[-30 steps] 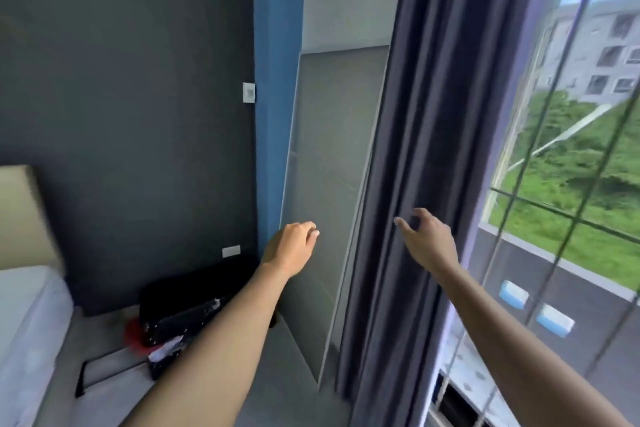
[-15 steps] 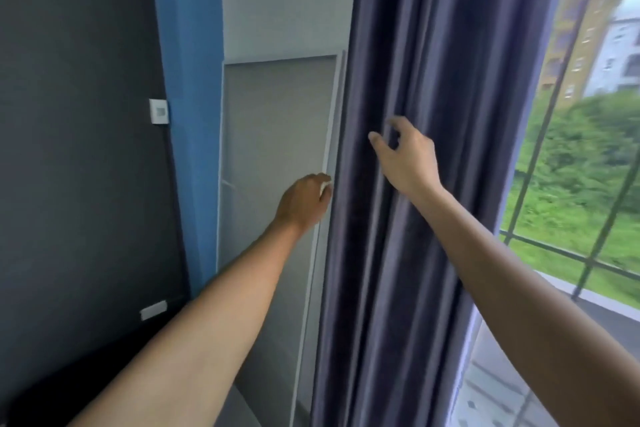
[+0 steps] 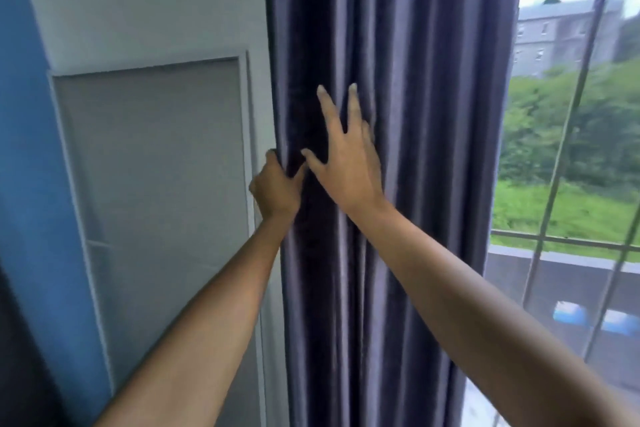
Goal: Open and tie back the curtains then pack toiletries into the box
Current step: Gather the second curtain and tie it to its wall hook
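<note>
Curtain gathered at the window's left edge, not yet tied.
The left hand grips the curtain edge; the right hand presses flat, fingers spread. No tie-back, toiletries or box apparently visible; packing remains.

left hand apparently curled in grip, right hand splayed flat

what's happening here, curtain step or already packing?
Curtain step. A person stands at the window with both hands on the dark curtain, which is bunched into folds beside the wall. The left hand grips the curtain's left edge, fingers curled round the fabric. The right hand lies on the folds with fingers straight and spread. No tie-back is visible, and no toiletries or box are in view, so packing hasn't begun.
</note>
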`<state>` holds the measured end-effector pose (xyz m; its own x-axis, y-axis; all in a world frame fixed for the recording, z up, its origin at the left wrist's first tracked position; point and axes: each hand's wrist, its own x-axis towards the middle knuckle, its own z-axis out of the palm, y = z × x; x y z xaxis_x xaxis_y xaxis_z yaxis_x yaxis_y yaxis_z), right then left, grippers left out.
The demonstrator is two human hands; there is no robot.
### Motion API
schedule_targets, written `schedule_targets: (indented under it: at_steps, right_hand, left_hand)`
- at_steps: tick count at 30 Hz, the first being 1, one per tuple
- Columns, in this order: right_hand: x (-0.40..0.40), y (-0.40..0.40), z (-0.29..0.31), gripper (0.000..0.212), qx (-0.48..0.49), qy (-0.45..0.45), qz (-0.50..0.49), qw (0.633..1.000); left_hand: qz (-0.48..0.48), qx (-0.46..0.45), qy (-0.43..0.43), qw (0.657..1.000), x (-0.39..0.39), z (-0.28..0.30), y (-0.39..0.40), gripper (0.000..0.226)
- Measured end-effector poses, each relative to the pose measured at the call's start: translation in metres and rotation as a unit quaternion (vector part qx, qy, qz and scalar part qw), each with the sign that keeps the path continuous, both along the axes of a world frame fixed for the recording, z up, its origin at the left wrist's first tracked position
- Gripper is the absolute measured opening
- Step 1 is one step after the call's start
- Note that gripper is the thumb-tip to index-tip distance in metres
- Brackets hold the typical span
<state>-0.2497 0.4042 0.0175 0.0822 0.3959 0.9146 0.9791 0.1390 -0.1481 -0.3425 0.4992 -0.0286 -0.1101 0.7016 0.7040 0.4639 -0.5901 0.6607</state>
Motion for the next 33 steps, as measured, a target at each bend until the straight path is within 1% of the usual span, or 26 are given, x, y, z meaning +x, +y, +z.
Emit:
schedule_targets:
  at_steps: [2,3,5,8,10,11,13,15,16,19,21,24,27,30,33]
  right_hand:
    - [-0.003,0.012,-0.011,0.101,-0.002,0.056,-0.007,0.998]
    - [-0.002,0.016,-0.019,0.103,-0.002,0.094,0.0,0.996]
    - [-0.001,0.023,-0.041,0.1,-0.017,0.159,-0.004,0.987]
    - [0.003,0.027,-0.077,0.088,-0.064,0.256,0.01,0.964]
    - [0.001,0.025,-0.101,0.073,-0.082,0.325,0.015,0.942]
    - [0.0,0.023,-0.114,0.065,-0.084,0.338,-0.004,0.937]
    - [-0.002,0.016,-0.138,0.051,-0.11,0.346,-0.049,0.931]
    - [-0.011,0.006,-0.162,0.041,-0.136,0.359,-0.06,0.921]
    - [-0.015,0.0,-0.176,0.042,-0.142,0.353,-0.073,0.922]
    - [-0.022,-0.011,-0.216,0.049,-0.158,0.299,-0.154,0.928]
    - [-0.022,-0.014,-0.231,0.048,-0.165,0.291,-0.188,0.923]
    - [-0.028,-0.02,-0.236,0.043,-0.184,0.283,-0.205,0.919]
    - [-0.033,-0.029,-0.249,0.043,-0.219,0.303,-0.215,0.903]
    - [-0.034,-0.036,-0.268,0.045,-0.241,0.317,-0.222,0.89]
    - [-0.036,-0.042,-0.276,0.048,-0.226,0.326,-0.189,0.899]
  left_hand:
    - [-0.086,0.041,-0.012,0.995,0.002,-0.015,0.005,0.028]
    - [-0.123,0.046,-0.017,0.991,0.002,-0.025,0.006,0.022]
    - [-0.174,0.039,-0.023,0.984,0.002,-0.045,0.011,0.023]
    - [-0.216,0.013,-0.025,0.976,0.003,-0.078,0.019,0.022]
    - [-0.226,-0.003,-0.009,0.974,0.001,-0.101,0.023,0.022]
    - [-0.236,-0.011,0.0,0.972,-0.002,-0.112,0.025,0.024]
    - [-0.263,-0.028,0.011,0.964,-0.007,-0.133,0.026,0.03]
    - [-0.286,-0.047,0.017,0.957,-0.011,-0.153,0.028,0.032]
    - [-0.29,-0.054,0.02,0.955,-0.013,-0.163,0.027,0.03]
    - [-0.269,-0.069,0.01,0.961,-0.021,-0.189,0.016,0.013]
    - [-0.274,-0.067,-0.011,0.959,-0.027,-0.196,0.007,0.015]
    - [-0.288,-0.074,0.008,0.955,-0.03,-0.198,0.002,0.017]
    - [-0.282,-0.074,0.026,0.956,-0.034,-0.2,-0.002,0.017]
    - [-0.271,-0.075,0.013,0.96,-0.04,-0.2,-0.006,0.017]
    - [-0.278,-0.101,-0.016,0.955,-0.045,-0.193,-0.01,0.015]
